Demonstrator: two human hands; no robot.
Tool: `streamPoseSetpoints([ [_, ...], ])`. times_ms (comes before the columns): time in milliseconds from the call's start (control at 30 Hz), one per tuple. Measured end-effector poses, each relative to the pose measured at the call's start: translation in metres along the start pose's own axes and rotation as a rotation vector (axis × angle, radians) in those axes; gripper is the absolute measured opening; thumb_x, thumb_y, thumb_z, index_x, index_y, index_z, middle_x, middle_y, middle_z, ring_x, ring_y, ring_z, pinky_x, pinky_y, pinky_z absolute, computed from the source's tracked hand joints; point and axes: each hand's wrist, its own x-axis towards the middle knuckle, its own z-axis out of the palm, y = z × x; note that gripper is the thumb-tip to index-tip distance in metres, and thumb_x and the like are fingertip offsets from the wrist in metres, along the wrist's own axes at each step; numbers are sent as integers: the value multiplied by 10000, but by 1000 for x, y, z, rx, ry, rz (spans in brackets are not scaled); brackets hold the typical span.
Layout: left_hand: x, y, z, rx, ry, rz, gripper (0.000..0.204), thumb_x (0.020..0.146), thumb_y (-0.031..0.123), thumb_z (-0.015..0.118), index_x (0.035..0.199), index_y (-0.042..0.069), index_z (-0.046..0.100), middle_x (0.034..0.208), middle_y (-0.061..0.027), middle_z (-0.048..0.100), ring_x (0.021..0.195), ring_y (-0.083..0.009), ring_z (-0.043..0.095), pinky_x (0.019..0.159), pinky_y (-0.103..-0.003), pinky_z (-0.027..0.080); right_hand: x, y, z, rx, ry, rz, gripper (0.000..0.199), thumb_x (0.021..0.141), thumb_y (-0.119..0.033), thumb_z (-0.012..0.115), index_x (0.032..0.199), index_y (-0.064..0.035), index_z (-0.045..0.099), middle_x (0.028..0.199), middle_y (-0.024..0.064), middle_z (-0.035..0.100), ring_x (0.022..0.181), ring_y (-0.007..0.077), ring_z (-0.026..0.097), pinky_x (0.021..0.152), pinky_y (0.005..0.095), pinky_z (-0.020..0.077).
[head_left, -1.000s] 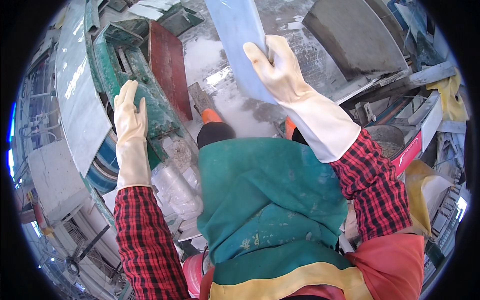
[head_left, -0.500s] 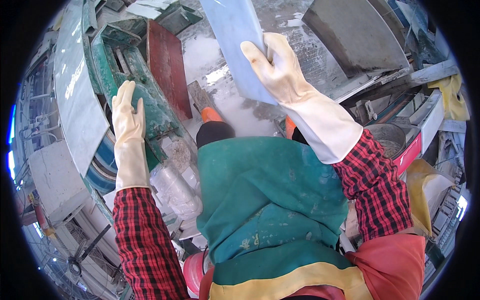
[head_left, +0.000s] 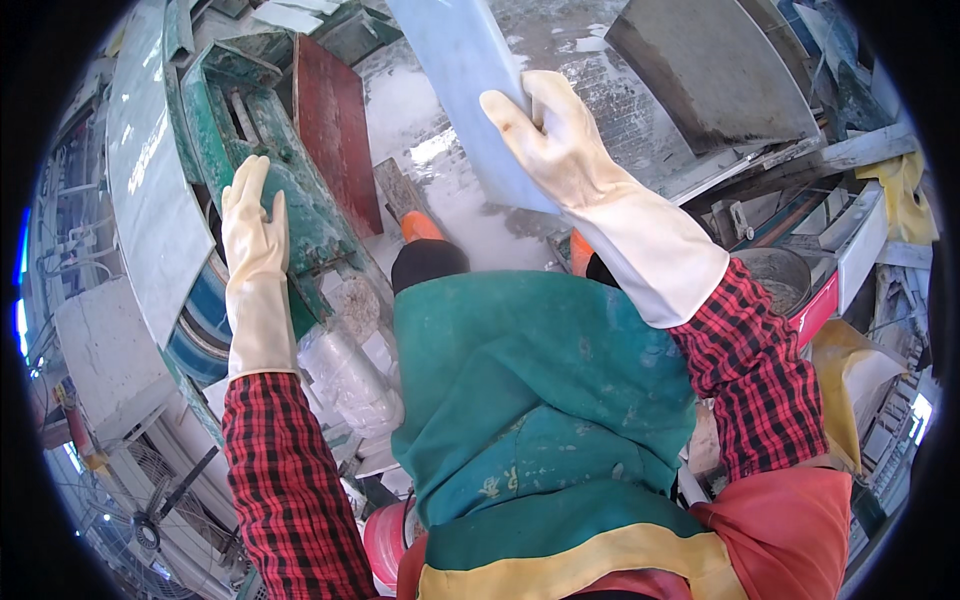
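Note:
My right hand (head_left: 562, 150), in a cream rubber glove, grips the edge of a long, pale bluish stone-like slab (head_left: 455, 80). The slab hangs tilted ahead of me, its upper end cut off by the picture's edge. Thumb and fingers close over its right edge, and some of the fingers are hidden. Wearing a matching glove, my left hand (head_left: 256, 240) is held flat with the fingers stretched and nothing in them. It lies in line with the green metal machine frame (head_left: 300, 170), beside a large grey-white slab (head_left: 150, 170); whether it touches either cannot be told.
A dark red board (head_left: 337, 135) leans beside the green frame. On the wet floor at right stands a grey panel (head_left: 710, 75), with a bucket (head_left: 775, 280) and scrap nearer me. A wrapped plastic bundle (head_left: 350, 385) and a fan (head_left: 147, 530) are at lower left.
The slab in my right hand has shifted slightly, its top edging left and its lower end right. My left hand has moved a little forward and left, still flat.

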Motion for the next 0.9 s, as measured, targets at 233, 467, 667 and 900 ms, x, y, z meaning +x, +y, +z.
streamPoseSetpoints([
  [233,1,3,-2,-37,-28,-45,422,836,17,655,1249,88,600,1334,-109,568,1114,-322,563,844,-348,496,-2,0,0,18,-11,0,390,890,-378,620,885,9,569,853,206,568,751,345,584,681,433,465],
  [467,0,-2,1,10,-2,4,418,835,14,654,1244,82,598,1329,-112,571,1156,-337,547,907,-364,485,-3,3,-1,33,-8,20,407,893,-386,609,899,19,577,867,209,570,771,337,585,697,432,464],
  [667,0,-1,2,23,-5,7,412,838,14,650,1241,76,594,1328,-119,570,1174,-345,539,941,-374,472,-4,1,-4,20,-2,39,422,887,-398,607,897,23,580,871,209,571,790,338,582,718,428,462],
  [900,1,-3,1,-7,-6,-4,411,838,17,650,1241,80,596,1329,-117,570,1178,-343,537,942,-374,471,-2,2,-4,19,5,76,429,871,-402,615,887,25,578,871,213,575,789,337,581,715,427,460],
])
